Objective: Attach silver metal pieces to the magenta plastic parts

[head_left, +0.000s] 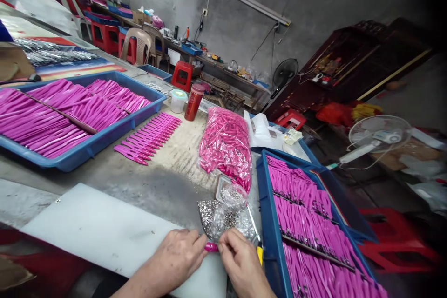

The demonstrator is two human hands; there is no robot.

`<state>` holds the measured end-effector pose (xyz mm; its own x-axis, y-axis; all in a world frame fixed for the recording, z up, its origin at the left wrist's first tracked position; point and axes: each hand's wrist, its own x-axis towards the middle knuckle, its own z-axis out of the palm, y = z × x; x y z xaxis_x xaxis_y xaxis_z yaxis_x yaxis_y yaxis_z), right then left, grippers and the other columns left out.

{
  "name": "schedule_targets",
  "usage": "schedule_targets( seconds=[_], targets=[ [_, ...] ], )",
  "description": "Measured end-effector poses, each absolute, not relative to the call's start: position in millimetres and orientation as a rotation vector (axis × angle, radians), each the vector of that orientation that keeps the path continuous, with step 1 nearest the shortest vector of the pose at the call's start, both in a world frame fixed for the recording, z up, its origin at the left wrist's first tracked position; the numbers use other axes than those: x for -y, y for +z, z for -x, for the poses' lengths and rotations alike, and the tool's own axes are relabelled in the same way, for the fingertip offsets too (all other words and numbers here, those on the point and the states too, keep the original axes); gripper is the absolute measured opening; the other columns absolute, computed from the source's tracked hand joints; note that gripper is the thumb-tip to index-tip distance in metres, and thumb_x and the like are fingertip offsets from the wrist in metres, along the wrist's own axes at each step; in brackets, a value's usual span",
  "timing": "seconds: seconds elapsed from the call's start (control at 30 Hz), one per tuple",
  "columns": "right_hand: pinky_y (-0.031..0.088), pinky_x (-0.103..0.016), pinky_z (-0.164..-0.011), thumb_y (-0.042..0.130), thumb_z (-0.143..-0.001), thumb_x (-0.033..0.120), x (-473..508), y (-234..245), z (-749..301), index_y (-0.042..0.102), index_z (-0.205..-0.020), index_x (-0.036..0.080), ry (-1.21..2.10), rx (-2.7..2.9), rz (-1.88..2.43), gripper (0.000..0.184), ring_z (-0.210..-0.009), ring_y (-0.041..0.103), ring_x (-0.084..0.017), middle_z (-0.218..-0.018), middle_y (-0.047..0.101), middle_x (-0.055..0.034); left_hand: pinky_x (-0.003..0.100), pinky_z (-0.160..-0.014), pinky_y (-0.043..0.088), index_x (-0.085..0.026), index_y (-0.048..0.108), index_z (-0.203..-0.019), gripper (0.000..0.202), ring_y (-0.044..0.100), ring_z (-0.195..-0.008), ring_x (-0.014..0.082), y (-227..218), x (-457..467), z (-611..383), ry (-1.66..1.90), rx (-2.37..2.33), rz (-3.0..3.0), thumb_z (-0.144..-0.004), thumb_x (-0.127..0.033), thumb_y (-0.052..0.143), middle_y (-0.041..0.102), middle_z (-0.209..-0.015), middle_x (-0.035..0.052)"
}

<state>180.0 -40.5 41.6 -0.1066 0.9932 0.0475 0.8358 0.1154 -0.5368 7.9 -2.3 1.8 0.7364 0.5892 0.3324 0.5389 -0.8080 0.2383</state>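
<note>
Both the left hand (181, 253) and the right hand (240, 260) pinch a small pink piece (211, 247), which could slip into the bag of metal bits (225, 216) just behind if either pinch loosens.

No text, label or number can be read anywhere.

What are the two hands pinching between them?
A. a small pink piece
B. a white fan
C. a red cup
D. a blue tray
A: the left hand and right hand meet on a small pink piece at the edge of the white board, just in front of the clear bag of tiny metal parts.
</note>
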Motion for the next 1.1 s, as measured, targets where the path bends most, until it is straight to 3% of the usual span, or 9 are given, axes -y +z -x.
schedule_targets(
  seconds=[0.6,1.1],
  targets=[
    [0.032,-0.025,-0.057,0.036,-0.077,0.013,50,9,-167,0.047,-0.060,0.020,0.210,2.085,1.887,0.022,-0.060,0.053,-0.015,-0.061,0.052,-0.0012,0.031,-0.048,0.047,-0.020,0.049,-0.079,0.006,0.059,-0.054,0.0188,0,4,-10,0.562,-0.944,-2.857,-0.082,-0.016,0.052,0.057,-0.066,-0.0018],
    [0.035,-0.023,-0.056,0.040,-0.076,0.012,50,9,-166,0.047,-0.060,0.020,0.276,2.026,1.917,0.020,-0.060,0.054,-0.014,-0.062,0.052,0.0002,0.030,-0.047,0.046,-0.020,0.048,-0.078,0.007,0.058,-0.053,0.0188,0,4,-10,0.571,-0.943,-2.850,-0.081,-0.016,0.053,0.057,-0.066,-0.0017]
  ],
)
